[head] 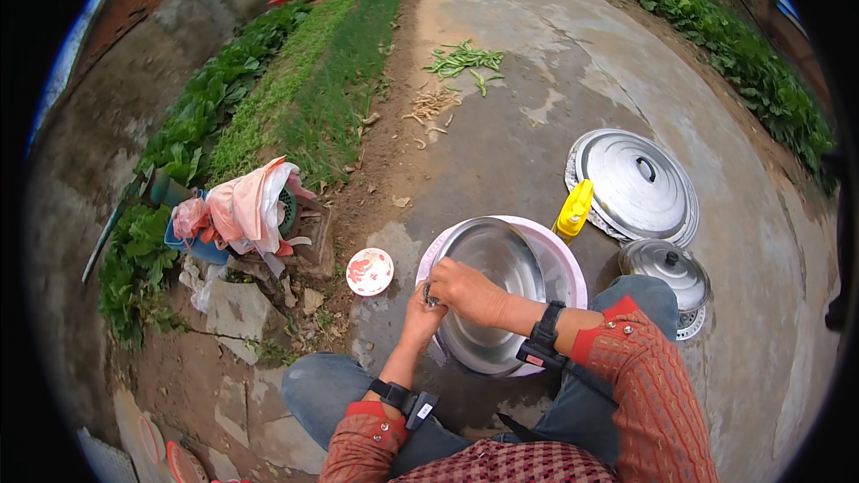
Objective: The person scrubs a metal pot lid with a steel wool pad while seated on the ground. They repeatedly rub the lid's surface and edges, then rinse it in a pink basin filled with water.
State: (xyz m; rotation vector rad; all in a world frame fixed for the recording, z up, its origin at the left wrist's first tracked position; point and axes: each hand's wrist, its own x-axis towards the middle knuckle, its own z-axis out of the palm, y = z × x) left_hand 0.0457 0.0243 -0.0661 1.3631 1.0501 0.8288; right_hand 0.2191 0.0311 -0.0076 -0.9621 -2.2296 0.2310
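A small dark-grey scourer (430,294), apparently of steel wool, is pinched between my two hands over the left rim of a stainless steel basin. My left hand (423,319) grips it from below, its fingers partly hidden. From above, my right hand (466,291) closes over the scourer, its fingers bent down. The shiny steel basin (493,261) leans tilted inside a larger pink plastic basin (567,268). Just left of them, a white enamel-like bowl with red patterning (370,272) rests on the concrete.
A yellow bottle (574,211) stands behind the pink basin. On the right lie a large metal lid (637,171) and a lidded pot (664,272). Plastic bags (245,204) cover a blue bucket (208,251) at left. Green pods (466,59) and dry pods (429,107) lie ahead.
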